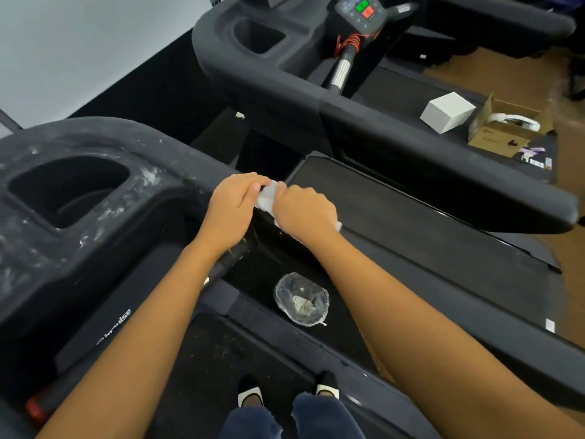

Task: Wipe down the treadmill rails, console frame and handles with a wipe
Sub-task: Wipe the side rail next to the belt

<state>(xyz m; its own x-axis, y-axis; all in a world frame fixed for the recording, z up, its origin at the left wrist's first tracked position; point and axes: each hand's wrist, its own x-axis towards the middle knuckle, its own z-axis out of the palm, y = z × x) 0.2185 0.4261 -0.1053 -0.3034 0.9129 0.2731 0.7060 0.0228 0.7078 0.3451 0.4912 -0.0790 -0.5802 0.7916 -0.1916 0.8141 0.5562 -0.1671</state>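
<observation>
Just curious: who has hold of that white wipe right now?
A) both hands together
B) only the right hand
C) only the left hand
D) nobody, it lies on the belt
A: the left hand and the right hand both grip the white wipe, which shows bunched between them.

Tight between two treadmills

The left hand (231, 210) and right hand (305, 212) crowd one wipe (267, 195) at the centre. The console frame (79, 191) blocks the left and the neighbouring handrail (427, 160) bars the right. Open room lies over the belt (411, 217). A clear plastic container (300, 299) sits under the forearms.
</observation>
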